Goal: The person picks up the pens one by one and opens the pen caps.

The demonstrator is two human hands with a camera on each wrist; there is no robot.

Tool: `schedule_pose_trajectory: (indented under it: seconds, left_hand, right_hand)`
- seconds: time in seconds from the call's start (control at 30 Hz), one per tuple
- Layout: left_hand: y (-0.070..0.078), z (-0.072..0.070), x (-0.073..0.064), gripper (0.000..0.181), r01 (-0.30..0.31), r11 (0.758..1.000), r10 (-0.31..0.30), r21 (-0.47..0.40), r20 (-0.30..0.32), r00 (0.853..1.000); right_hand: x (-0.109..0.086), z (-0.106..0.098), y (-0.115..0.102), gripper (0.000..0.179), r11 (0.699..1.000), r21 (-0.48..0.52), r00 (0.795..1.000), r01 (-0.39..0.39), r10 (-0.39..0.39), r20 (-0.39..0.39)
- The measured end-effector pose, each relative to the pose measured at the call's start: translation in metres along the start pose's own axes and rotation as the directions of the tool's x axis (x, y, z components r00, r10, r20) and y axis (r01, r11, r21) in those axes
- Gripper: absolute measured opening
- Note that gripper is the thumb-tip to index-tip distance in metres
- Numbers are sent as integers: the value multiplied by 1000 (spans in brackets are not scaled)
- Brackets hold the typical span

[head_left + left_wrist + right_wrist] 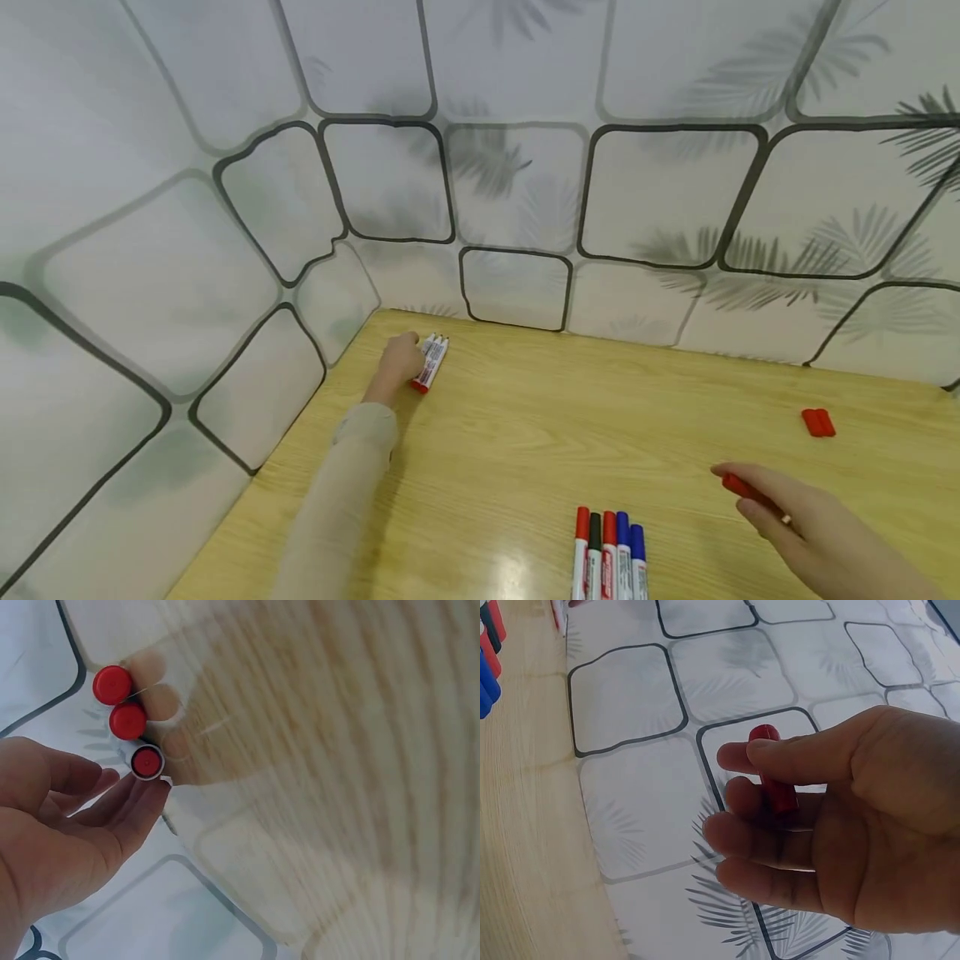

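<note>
At the far left of the table, a small group of white markers (435, 360) lies side by side, dark tips facing the wall. My left hand (401, 360) is beside them. In the left wrist view, its fingertips touch the lowest marker (146, 762), whose red end sits inside a white rim. Two more red marker ends (127, 721) show above that one. On the right, my right hand (806, 521) is over the table and pinches a red marker cap (778, 780) between thumb and fingers. Two red caps (818, 422) lie together beyond this hand.
A row of capped markers (609, 554) in red, black and blue lies at the table's front middle. The wooden table (540, 417) meets a patterned wall (517, 183) at the back and left.
</note>
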State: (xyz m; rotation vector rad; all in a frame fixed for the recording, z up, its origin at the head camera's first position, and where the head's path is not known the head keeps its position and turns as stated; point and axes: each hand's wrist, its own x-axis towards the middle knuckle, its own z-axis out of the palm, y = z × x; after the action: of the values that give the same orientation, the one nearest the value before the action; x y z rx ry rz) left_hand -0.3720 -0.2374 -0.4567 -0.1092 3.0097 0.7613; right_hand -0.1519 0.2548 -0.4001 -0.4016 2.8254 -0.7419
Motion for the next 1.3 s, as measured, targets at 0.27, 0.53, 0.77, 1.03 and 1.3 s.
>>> schedule_pose_trajectory:
  seconds: [0.27,0.53,0.77,1.03,1.3]
  left_hand:
    - [0,0,-6,47,-39,999,40,-25,42,998]
    - [25,-4,-40,52,-163,985,165,-53,35,986]
    - [47,-6,-114,62,-215,966,220,-147,19,975]
    - [99,-8,-135,61,-340,922,328,-187,-91,940]
    - [112,8,-139,52,-399,914,395,-76,-60,917]
  right_hand:
    - [-3,0,0,44,994,65,996,84,-85,1]
    - [-12,-4,1,34,988,32,985,148,-144,-98]
    - [-5,6,2,32,967,52,963,251,-244,-118]
    - [-9,-7,10,36,979,70,968,193,-178,-177]
    - [-8,-9,15,35,981,73,968,182,-166,-187]
